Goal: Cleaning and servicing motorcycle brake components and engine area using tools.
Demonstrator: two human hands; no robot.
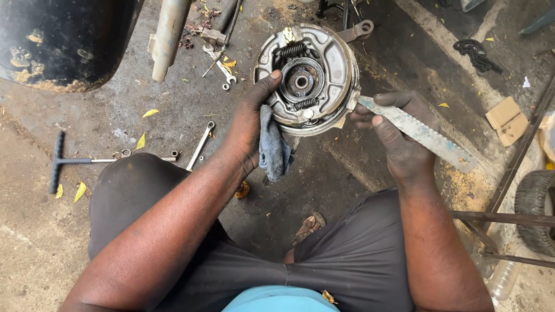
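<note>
Our left hand (250, 124) grips the brake plate (306, 78) at its left rim, the thumb lying on its face, and a blue rag (274, 151) hangs from between palm and plate. Our right hand (399, 136) is closed around a flat metal blade (425, 134) with a toothed edge; its tip touches the right rim of the plate. We hold the plate up over the concrete floor (104, 115), between our knees, its open side facing us, with two springs (293, 49) and a hub in the middle. On the floor to the left lie a T-handle wrench (75, 162) and some spanners (200, 145). A tyre (535, 211) stands at the right edge.
</note>
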